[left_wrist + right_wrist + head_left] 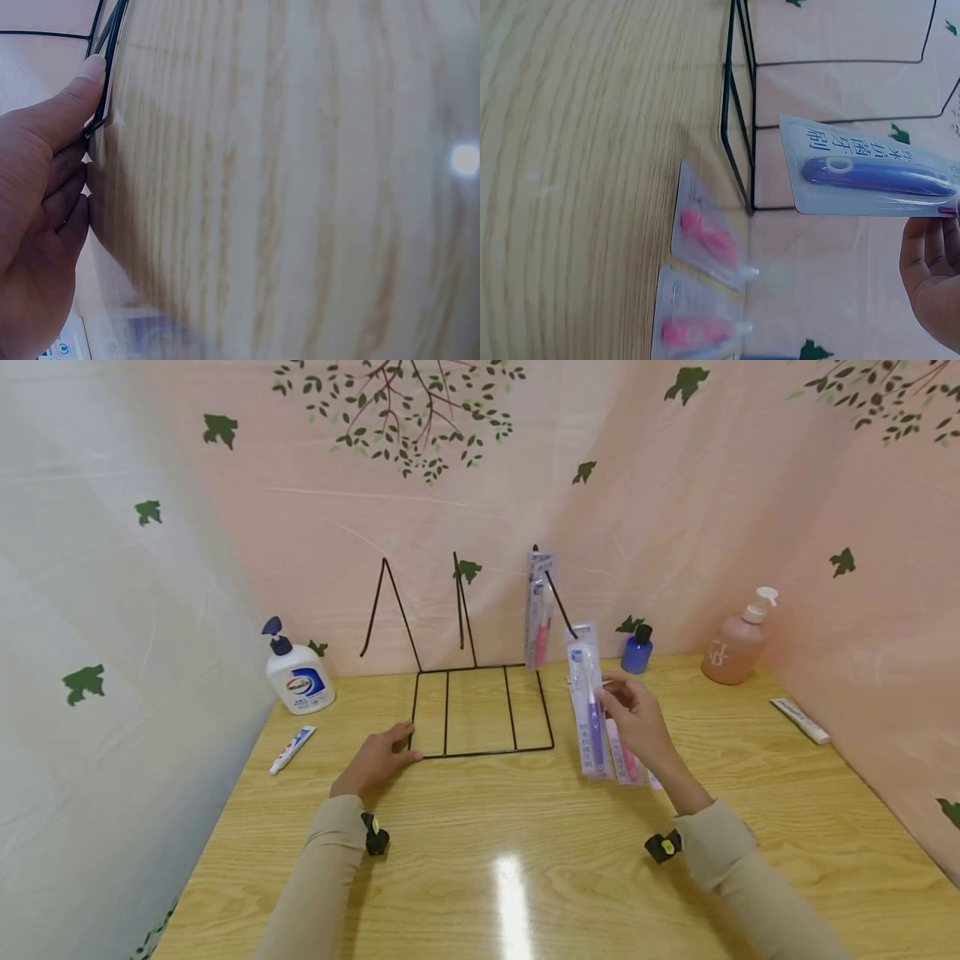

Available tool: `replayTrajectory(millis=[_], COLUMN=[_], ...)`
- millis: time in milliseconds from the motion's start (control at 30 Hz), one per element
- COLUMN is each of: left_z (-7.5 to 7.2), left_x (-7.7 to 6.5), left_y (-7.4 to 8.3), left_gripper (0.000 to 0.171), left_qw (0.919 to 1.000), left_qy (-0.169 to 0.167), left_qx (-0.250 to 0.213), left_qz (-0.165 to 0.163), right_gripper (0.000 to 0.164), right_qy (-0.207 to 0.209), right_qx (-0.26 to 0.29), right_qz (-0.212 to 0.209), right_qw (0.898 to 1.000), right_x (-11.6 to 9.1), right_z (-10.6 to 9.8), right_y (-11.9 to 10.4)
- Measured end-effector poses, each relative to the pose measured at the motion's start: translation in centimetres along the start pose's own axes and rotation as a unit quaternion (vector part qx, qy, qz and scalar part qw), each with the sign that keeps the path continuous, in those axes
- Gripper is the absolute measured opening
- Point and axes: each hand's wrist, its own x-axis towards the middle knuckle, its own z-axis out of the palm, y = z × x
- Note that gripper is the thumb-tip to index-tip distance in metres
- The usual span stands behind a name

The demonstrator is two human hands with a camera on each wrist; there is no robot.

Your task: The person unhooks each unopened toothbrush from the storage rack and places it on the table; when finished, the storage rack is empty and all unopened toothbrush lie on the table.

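A black wire display rack (480, 753) stands on the table with hooks rising at its back. At its front left corner my left hand (380, 758) grips the frame, thumb along the front bar and fingers by the side bar. My right hand (637, 714) pinches the edge of a blister-packed purple toothbrush (592, 718), held upright. The top of that pack overlaps the tip of the right hook (561, 603) in the head view. Further back on this hook hangs a packed pink toothbrush (542, 627). More packed pink toothbrushes (709, 232) lie on the table below the right hand.
On the left are a white pump bottle (300, 681) and a small toothpaste tube (292, 749). A blue bottle (637, 652), a pink pump bottle (735, 647) and a white tube (800, 720) are on the right. A patterned curtain (480, 510) hangs behind the table.
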Motion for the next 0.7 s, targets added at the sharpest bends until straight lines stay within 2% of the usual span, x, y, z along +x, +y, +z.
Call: replayTrajectory(millis=[400, 533, 700], left_z=[0.0, 0.1, 0.1], left_x=[0.0, 0.1, 0.2], left_y=[0.0, 0.0, -0.2], left_gripper=[0.066, 0.067, 0.067], left_qw=[1.0, 1.0, 1.0], left_qy=[-0.002, -0.004, -0.008], left_qx=[0.001, -0.002, 0.0], left_qz=[0.0, -0.001, -0.005], right_gripper=[0.035, 0.038, 0.042], right_qy=[0.043, 0.057, 0.05], right_qx=[-0.065, -0.06, -0.074], right_qz=[0.053, 0.084, 0.132], right_qw=[0.996, 0.993, 0.987], right_x=[-0.1, -0.1, -0.1], right_z=[-4.9, -6.6, -9.1], right_y=[2.2, 3.1, 4.1])
